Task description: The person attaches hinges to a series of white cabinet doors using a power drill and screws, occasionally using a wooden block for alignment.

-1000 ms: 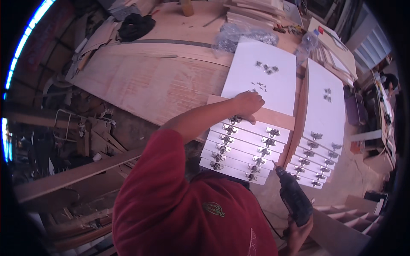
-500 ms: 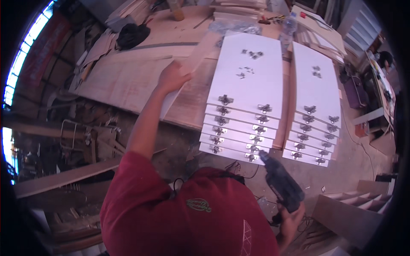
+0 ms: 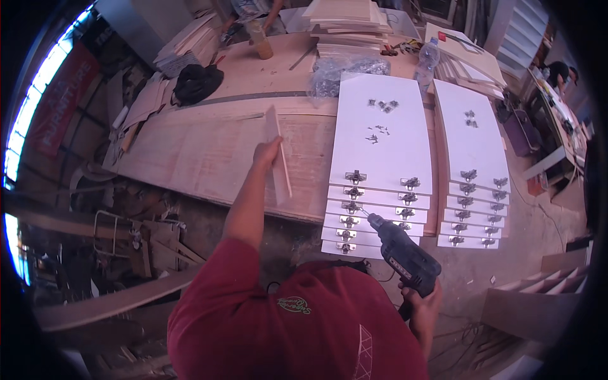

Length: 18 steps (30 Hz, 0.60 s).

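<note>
My left hand is closed on the edge of a narrow wooden board, which stands tilted above the brown workbench. A dark power drill is in my right hand, gripped by its handle. Its bit points up and left over the near edges of a stepped stack of white panels. Metal cabinet hinges line those near edges in two columns. Several loose hinge parts and small screws lie on the top panel. To the right is a narrower stack of white panels, also with hinges.
Behind the panels lie crumpled clear plastic, a plastic bottle and stacked boards. A black bag sits at the bench's far left. Another person stands across the bench. A wooden compartment box stands at lower right.
The board in my left hand has swung from a long slanted position to nearly edge-on. The drill has shifted from the right-hand hinge column toward the left-hand one. The whole view has shifted.
</note>
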### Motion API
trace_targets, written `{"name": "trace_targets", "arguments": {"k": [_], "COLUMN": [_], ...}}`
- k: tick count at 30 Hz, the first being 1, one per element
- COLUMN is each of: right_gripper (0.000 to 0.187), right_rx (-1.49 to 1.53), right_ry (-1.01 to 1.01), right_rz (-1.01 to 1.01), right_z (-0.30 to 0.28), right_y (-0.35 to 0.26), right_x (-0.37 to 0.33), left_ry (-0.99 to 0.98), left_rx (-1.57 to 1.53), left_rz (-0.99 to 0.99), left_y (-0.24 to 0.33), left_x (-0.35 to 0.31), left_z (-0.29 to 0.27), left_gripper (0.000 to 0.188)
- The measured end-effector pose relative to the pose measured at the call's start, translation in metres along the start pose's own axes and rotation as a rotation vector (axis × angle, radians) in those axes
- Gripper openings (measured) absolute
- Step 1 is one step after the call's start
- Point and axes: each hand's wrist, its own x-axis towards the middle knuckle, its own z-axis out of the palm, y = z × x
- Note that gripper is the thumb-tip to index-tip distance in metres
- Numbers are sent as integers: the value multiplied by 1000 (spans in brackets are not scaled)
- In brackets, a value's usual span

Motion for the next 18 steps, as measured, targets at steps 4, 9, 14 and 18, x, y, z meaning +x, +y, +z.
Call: {"name": "trace_targets", "arguments": {"k": [4, 9, 14, 18], "right_gripper": [53, 49, 49, 49], "right_rx": [96, -29, -11, 71], "right_ry": [-30, 132, 266, 385], "right_rz": [10, -26, 24, 114], "right_z": [41, 68, 73, 62], "right_y": [16, 18, 18, 5], "right_x": [-12, -34, -53, -60], "left_ry": [129, 60, 45, -582], "left_rx": [-347, -532, -843, -1244], "left_rz": [16, -256, -51, 58], "left_y": [-11, 54, 73, 12], "left_x": [162, 234, 206, 88], "left_z": [-111, -57, -12, 29], "left_gripper": [111, 108, 67, 23]}}
